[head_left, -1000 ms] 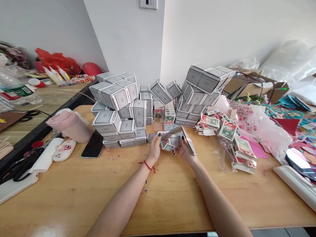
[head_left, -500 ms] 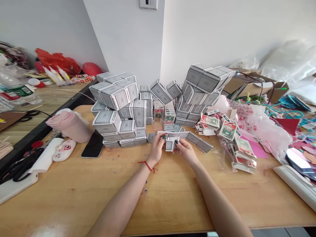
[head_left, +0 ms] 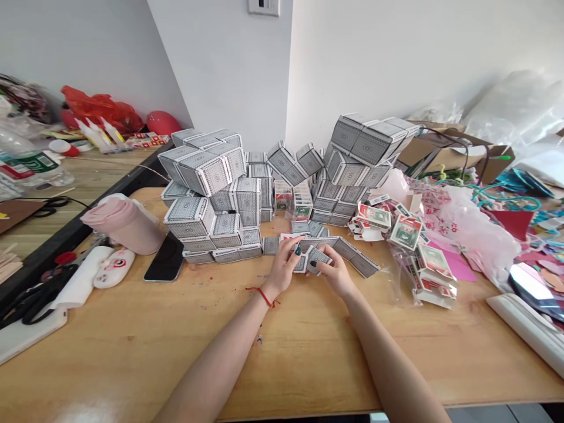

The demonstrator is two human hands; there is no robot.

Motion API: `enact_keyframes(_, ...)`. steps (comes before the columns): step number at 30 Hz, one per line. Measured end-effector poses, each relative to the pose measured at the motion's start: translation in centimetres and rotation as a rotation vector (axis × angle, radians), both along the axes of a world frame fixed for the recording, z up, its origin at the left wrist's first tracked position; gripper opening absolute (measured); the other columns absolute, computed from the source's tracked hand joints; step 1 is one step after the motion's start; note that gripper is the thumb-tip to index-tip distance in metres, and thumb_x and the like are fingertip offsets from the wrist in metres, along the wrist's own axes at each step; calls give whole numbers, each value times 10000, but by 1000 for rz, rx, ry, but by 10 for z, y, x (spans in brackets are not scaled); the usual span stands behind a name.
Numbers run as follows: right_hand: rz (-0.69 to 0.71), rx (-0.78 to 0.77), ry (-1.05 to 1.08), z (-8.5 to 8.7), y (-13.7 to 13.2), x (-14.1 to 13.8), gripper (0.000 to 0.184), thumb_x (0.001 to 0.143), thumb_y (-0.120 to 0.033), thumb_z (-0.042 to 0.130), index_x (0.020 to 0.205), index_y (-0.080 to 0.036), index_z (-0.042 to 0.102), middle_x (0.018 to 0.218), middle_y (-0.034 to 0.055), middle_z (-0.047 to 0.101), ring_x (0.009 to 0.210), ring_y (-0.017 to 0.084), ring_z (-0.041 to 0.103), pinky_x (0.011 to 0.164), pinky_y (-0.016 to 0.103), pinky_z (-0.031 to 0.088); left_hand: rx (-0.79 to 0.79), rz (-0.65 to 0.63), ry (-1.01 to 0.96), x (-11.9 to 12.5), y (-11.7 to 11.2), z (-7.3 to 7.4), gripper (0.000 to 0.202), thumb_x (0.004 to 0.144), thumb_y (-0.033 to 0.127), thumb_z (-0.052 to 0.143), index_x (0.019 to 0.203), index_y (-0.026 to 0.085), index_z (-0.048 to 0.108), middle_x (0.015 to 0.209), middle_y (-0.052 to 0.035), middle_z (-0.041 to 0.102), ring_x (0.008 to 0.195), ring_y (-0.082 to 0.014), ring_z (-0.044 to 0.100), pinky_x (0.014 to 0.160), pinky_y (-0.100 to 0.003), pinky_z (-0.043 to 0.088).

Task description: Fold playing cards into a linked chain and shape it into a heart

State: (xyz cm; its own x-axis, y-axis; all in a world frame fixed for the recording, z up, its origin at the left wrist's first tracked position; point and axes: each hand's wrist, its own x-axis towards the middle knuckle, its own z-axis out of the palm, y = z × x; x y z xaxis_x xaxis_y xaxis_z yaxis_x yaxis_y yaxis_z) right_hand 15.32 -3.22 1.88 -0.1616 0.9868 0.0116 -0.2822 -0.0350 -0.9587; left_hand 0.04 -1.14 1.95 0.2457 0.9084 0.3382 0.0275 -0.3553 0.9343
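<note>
Just in front of the bent playing-card strip [head_left: 362,261], the left hand [head_left: 282,267] and right hand [head_left: 338,272] both pinch grey-backed playing cards [head_left: 319,255], apparently to steady them.

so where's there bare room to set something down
Three patches of tabletop are largely bare: left of the left forearm, in front of the phone; between that and the right forearm; and from the right forearm to the long white object. Crowded: the back, with patterned card blocks, and the back right, with small boxes and a plastic bag.
</note>
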Motion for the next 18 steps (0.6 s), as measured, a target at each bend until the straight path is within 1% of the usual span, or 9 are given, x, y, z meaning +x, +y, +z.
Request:
enact_keyframes(2, 16, 21, 7, 1, -1, 2, 251, 649, -288, 660, 723, -219, 430, 667, -38, 571, 562, 146, 586, 557, 322, 507, 16, 10, 4, -1, 1, -2, 358, 859, 379, 366, 1146, 233, 523, 1182, -68, 512, 1134, -202, 416, 996, -346, 271)
enact_keyframes(6, 85, 31, 32, 2, -1, 4, 272, 696, -282, 640, 801, -227, 396, 709, -24, 595, 590, 158, 616, 562, 331, 516, 11, 22, -8, -2, 3, -6, 386, 867, 402, 333, 1156, 219, 510, 1208, -70, 500, 1156, -200, 403, 1010, -352, 260)
enact_keyframes(11, 149, 55, 24, 0, 0, 2, 317, 709, -341, 642, 831, -217, 377, 700, -15, 598, 587, 168, 637, 577, 345, 533, 29, 36, 38, -1, 5, -10, 430, 892, 404, 238, 1197, 198, 461, 1244, -67, 473, 1185, -184, 381, 1033, -365, 248)
enact_keyframes(14, 164, 66, 8, -1, -1, 0, 296, 733, -362, 616, 843, -213, 385, 733, -2, 606, 595, 172, 646, 594, 357, 539, 4, 45, 50, 1, 4, -11, 451, 902, 396, 183, 1217, 189, 432, 1263, -70, 459, 1198, -176, 377, 1039, -365, 255)
enact_keyframes(18, 150, 81, -26, -1, -1, -2, 304, 746, -363, 600, 918, -213, 400, 793, 19, 614, 630, 182, 653, 606, 364, 543, -12, 18, 35, 2, 4, -12, 455, 906, 388, 168, 1235, 180, 402, 1298, -72, 432, 1221, -173, 360, 1046, -363, 256)
